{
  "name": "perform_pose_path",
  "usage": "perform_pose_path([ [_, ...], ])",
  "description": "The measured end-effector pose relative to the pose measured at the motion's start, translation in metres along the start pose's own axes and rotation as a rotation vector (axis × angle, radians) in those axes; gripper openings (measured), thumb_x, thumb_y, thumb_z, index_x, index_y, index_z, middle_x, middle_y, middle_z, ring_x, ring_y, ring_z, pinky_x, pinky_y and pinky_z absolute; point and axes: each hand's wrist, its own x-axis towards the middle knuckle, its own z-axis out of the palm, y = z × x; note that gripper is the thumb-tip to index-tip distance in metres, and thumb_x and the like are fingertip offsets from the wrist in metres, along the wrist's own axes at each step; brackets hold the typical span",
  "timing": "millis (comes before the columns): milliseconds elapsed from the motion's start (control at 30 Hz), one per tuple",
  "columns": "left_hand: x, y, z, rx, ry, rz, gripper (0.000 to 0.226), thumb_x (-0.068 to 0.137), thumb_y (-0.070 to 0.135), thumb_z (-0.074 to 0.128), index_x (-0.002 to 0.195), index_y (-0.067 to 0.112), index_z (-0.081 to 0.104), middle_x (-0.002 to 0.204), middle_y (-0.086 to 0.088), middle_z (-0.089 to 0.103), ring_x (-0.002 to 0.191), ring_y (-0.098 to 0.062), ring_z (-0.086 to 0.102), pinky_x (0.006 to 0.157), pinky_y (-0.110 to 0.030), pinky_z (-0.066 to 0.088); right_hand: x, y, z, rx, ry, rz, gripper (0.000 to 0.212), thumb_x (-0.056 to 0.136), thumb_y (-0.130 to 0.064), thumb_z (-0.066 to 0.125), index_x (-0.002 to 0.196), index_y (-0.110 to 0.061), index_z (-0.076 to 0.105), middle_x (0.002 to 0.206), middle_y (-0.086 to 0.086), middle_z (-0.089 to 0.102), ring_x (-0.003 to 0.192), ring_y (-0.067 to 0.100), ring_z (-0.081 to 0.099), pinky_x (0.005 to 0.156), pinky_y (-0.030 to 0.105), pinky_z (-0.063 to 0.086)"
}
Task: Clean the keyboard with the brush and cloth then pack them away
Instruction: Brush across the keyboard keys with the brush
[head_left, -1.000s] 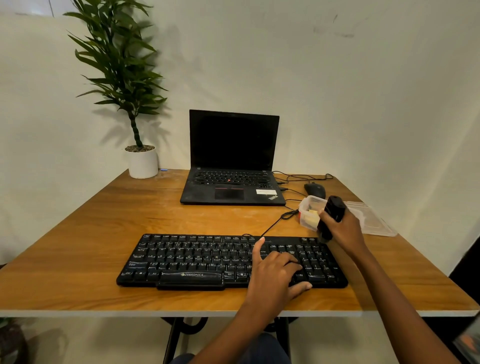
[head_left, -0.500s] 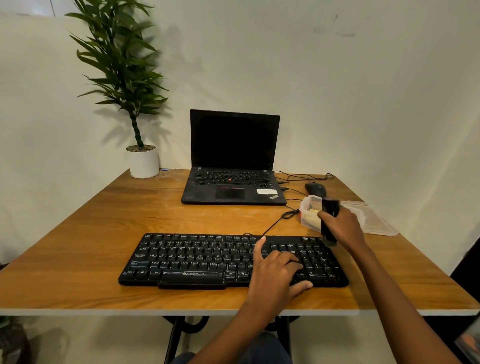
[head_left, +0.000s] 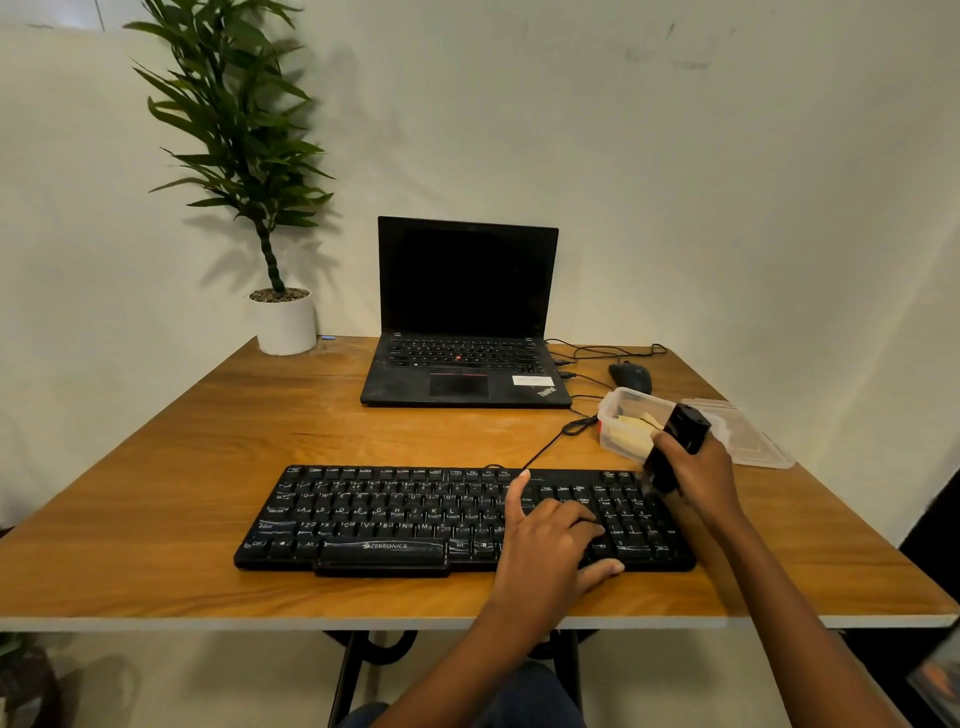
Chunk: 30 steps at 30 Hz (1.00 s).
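Observation:
A black keyboard (head_left: 395, 514) lies near the front edge of the wooden table (head_left: 208, 447). My left hand (head_left: 550, 540) rests on its right half with fingers spread over the keys. My right hand (head_left: 701, 478) grips a black brush (head_left: 680, 441), tilted, its lower end down at the keyboard's top right corner. Just behind stands a clear plastic box (head_left: 618, 415) with a pale yellow cloth (head_left: 631, 428) inside it.
The box's clear lid (head_left: 748, 441) lies to the right of it. An open black laptop (head_left: 462, 322) sits at the back centre, a black mouse (head_left: 631, 376) and cables right of it. A potted plant (head_left: 283, 322) stands at the back left corner.
My right hand has lowered the brush from beside the box down to the keyboard's top right corner. My left hand has stayed on the keys.

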Motion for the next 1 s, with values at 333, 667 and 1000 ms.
perform_pose_path([
  [333,0.002,-0.001,-0.001,-0.001,0.019,0.003,0.047,0.077,0.066,0.038,0.086,0.035,0.072,0.087,0.021,0.064,0.082,0.002,0.062,0.109,-0.047,0.011,-0.044,0.000,-0.033,0.227,-0.102,0.127,0.007,0.091,-0.005,0.051,0.098,-0.003,0.050,0.079,0.011,0.056,0.070,0.023,0.057,0.037,0.016,0.045],
  [667,0.001,-0.001,0.000,-0.020,0.017,-0.005,0.045,0.076,0.066,0.041,0.086,0.035,0.072,0.087,0.021,0.065,0.082,0.002,0.062,0.112,-0.044,0.006,-0.012,-0.004,-0.030,0.036,-0.019,-0.013,0.008,0.087,-0.021,0.061,0.090,-0.017,0.055,0.090,0.006,0.061,0.087,0.024,0.058,0.072,0.038,0.050],
  [1000,0.001,-0.001,0.000,-0.006,0.002,0.003,0.044,0.077,0.065,0.042,0.087,0.035,0.072,0.087,0.021,0.064,0.082,0.002,0.061,0.112,-0.044,0.007,0.027,-0.010,0.012,-0.036,0.016,-0.103,0.019,0.082,-0.020,0.068,0.096,-0.012,0.058,0.090,0.004,0.059,0.089,0.021,0.057,0.079,0.036,0.048],
])
